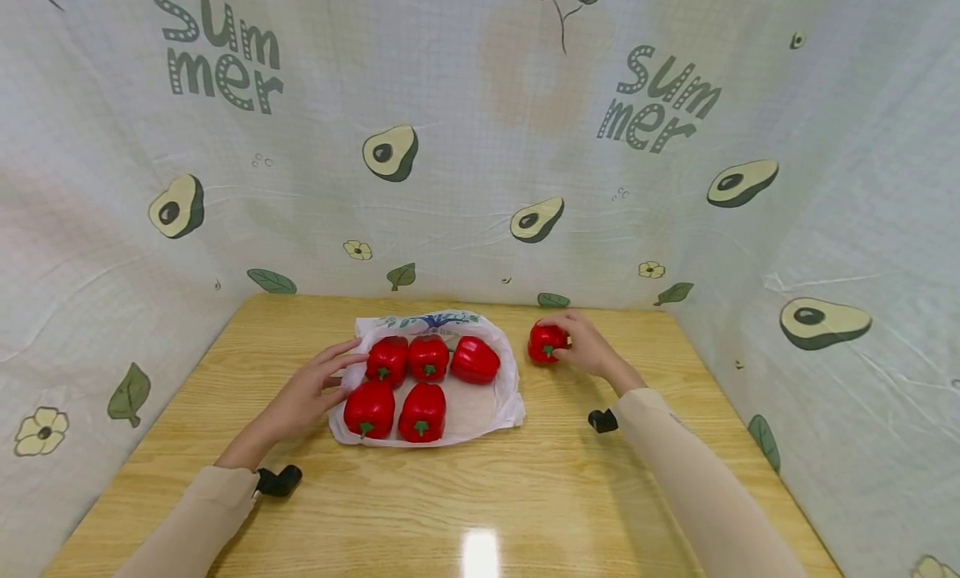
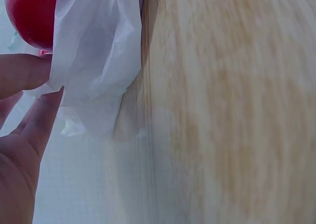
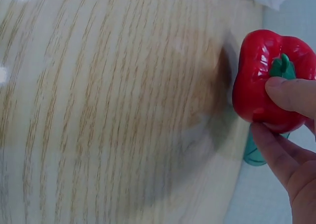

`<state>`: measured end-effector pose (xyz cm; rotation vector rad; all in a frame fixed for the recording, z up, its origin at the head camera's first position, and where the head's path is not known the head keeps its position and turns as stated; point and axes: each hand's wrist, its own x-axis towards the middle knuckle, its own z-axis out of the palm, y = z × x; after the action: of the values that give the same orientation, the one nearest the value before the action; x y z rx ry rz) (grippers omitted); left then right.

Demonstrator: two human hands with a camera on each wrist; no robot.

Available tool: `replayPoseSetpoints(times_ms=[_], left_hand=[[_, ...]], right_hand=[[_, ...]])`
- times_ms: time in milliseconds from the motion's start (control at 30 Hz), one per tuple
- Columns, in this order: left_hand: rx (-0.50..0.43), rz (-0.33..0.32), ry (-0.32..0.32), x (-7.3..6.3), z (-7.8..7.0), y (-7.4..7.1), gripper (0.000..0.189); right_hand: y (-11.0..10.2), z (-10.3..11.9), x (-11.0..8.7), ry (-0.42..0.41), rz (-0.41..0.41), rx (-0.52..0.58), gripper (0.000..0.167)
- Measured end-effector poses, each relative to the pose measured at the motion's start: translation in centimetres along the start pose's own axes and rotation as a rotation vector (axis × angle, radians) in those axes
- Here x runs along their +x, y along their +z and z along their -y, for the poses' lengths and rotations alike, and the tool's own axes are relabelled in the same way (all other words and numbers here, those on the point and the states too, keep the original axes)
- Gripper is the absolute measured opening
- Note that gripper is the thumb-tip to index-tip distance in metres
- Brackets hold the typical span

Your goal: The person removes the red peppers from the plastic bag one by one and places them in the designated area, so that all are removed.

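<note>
A white plastic bag (image 1: 480, 407) with a blue and green print lies spread on the table, its mouth facing me. Several red bell peppers (image 1: 423, 407) with green stems rest in it. My left hand (image 1: 307, 394) is at the bag's left rim; in the left wrist view the thin plastic edge runs between the thumb and fingers. To the right of the bag, my right hand (image 1: 588, 344) grips a single red bell pepper (image 3: 261, 85). The thumb presses beside its green stem and the fingers are around its side. The palm side is partly hidden.
The wooden table (image 1: 390, 511) ends at a pale cloth wall (image 1: 465, 253) printed with avocados and leaves, which also closes off both sides. A black wrist mount (image 1: 279, 481) sits at the left sleeve, another black mount (image 1: 603, 420) at the right.
</note>
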<state>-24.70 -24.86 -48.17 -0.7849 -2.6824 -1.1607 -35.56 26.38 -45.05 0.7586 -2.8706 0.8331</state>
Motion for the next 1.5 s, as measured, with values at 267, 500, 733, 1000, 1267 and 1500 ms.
replayPoseSetpoints(times_ms=[267, 500, 733, 1000, 1267, 1500], left_hand=[[-0.014, 0.004, 0.004, 0.1, 0.0, 0.1, 0.061], [-0.012, 0.004, 0.002, 0.1, 0.0, 0.1, 0.061], [-0.015, 0.002, 0.017, 0.1, -0.1, 0.2, 0.061], [-0.003, 0.003, 0.016, 0.1, 0.0, 0.1, 0.061], [-0.010, 0.006, 0.004, 0.1, 0.0, 0.0, 0.061], [-0.014, 0.005, -0.006, 0.1, 0.1, 0.1, 0.061]], right_hand=[[0.1, -0.2, -0.3, 0.031, 0.023, 0.009, 0.054], [-0.1, -0.1, -0.3, 0.031, 0.034, -0.005, 0.055], [-0.1, -0.1, -0.6, 0.039, 0.047, 0.000, 0.056], [-1.2, 0.2, -1.0, -0.012, 0.046, 0.008, 0.055], [-2.3, 3.1, -1.4, -0.073, -0.016, 0.006, 0.050], [-2.2, 7.7, -1.7, -0.134, -0.042, 0.005, 0.050]])
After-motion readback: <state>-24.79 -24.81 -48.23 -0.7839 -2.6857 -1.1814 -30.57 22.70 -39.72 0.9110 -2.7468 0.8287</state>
